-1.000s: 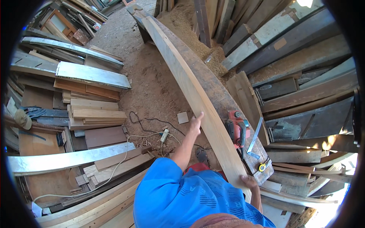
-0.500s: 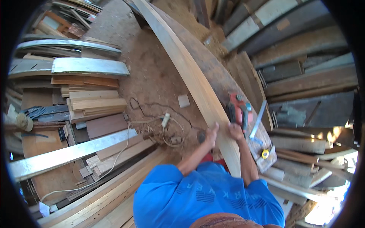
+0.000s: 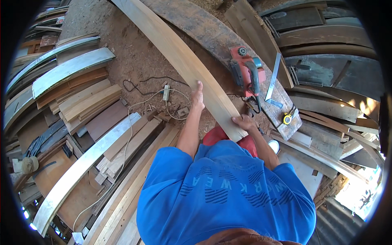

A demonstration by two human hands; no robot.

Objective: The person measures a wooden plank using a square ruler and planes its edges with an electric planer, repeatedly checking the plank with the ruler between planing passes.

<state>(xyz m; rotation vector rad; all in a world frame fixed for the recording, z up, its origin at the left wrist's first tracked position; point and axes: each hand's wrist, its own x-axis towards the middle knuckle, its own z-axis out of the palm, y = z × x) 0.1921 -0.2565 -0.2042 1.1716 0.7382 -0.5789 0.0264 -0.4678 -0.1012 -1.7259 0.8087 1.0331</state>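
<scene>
A long pale wooden plank (image 3: 183, 59) runs from just in front of my body toward the upper left, held up off the ground. My left hand (image 3: 198, 96) grips its left edge, thumb on top and the other fingers hidden underneath. Close to the near end, my right hand (image 3: 244, 122) is closed on the right edge. To the right, on a worn wooden bench (image 3: 204, 24), stands a red electric hand planer (image 3: 248, 73) with a dark handle. Beside it lie a metal try square (image 3: 274, 79) and a yellow tape measure (image 3: 288, 118).
A white extension socket (image 3: 166, 93) and its looping cord lie on the dusty floor at left. Stacked boards (image 3: 87, 104) and a long silvery strip (image 3: 85, 167) fill the left side. More timber (image 3: 326, 36) is piled on the right.
The plank has slid away from my body, so its near end now shows. My hands have moved apart along it, the left one farther up. The view has shifted too.
</scene>
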